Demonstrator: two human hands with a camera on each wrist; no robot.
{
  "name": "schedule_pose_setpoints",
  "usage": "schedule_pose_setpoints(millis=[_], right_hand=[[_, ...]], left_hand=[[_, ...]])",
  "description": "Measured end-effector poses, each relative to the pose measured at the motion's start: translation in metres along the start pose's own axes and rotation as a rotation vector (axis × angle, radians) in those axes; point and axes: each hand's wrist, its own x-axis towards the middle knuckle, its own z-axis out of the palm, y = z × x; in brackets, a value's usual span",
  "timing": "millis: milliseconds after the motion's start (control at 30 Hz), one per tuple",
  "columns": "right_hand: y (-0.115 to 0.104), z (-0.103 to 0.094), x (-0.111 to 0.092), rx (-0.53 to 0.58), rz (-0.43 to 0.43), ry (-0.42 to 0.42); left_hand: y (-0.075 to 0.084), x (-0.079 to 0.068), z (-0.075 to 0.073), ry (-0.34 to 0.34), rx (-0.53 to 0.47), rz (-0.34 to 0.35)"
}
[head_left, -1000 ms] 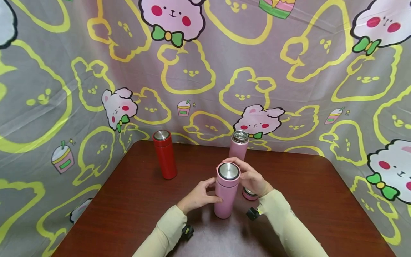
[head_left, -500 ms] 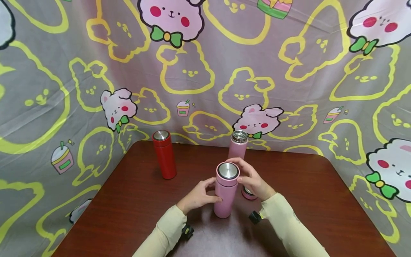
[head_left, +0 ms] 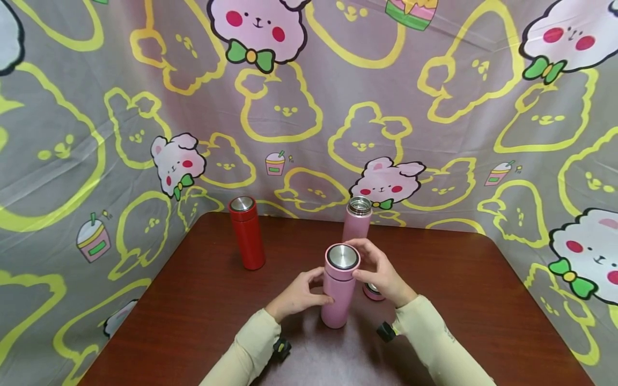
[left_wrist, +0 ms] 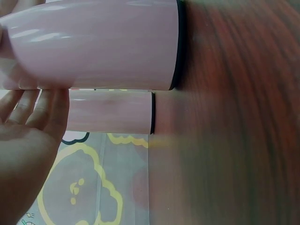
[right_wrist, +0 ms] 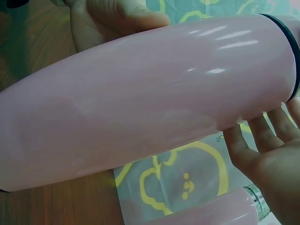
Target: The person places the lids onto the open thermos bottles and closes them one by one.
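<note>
A pink thermos bottle [head_left: 338,300] stands upright on the table in front, its lid [head_left: 343,257] with a steel disc on top in place. My left hand [head_left: 296,295] grips the bottle's body from the left, thumb across the front and fingers behind. From the right, my right hand [head_left: 383,273] holds the lid end, thumb at the front and fingers round the back. In the right wrist view, that hand's fingertips touch the bottle [right_wrist: 154,98] near the dark seam. The left wrist view shows the left fingers [left_wrist: 47,110] against the bottle's side.
Behind stands a second pink thermos [head_left: 357,228] without its lid, its steel mouth showing. A loose pink lid [head_left: 373,293] lies on the table [head_left: 203,311], partly covered by the right hand. To the back left stands a red thermos [head_left: 250,241]. A patterned curtain [head_left: 289,139] encloses the table.
My right hand has turned slightly about the lid: its thumb has slid left across the front and the wrist has swung right and nearer. The left hand and the bottle stay in place.
</note>
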Motion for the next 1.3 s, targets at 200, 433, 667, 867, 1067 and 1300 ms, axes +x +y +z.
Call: schedule_pose_setpoints(millis=[200, 433, 667, 867, 1067, 1300], right_hand=[[-0.001, 0.003, -0.001, -0.013, -0.002, 0.055], [0.003, 0.003, 0.000, -0.033, -0.012, 0.088], [0.005, 0.004, 0.002, 0.073, -0.023, -0.008], [0.006, 0.002, 0.009, 0.266, -0.009, -0.144], [0.008, -0.002, 0.023, 0.430, -0.052, -0.277], [0.010, -0.001, 0.035, 0.573, -0.053, -0.397]], left_hand=[[0.000, 0.000, 0.000, -0.001, 0.012, 0.017], [0.000, 0.000, 0.000, -0.004, 0.016, 0.031], [0.000, 0.000, 0.000, -0.001, 0.017, 0.023], [0.010, -0.002, 0.001, -0.004, 0.031, 0.018], [0.032, -0.006, 0.001, -0.011, 0.040, 0.031], [0.032, -0.006, 0.000, -0.009, 0.026, 0.022]])
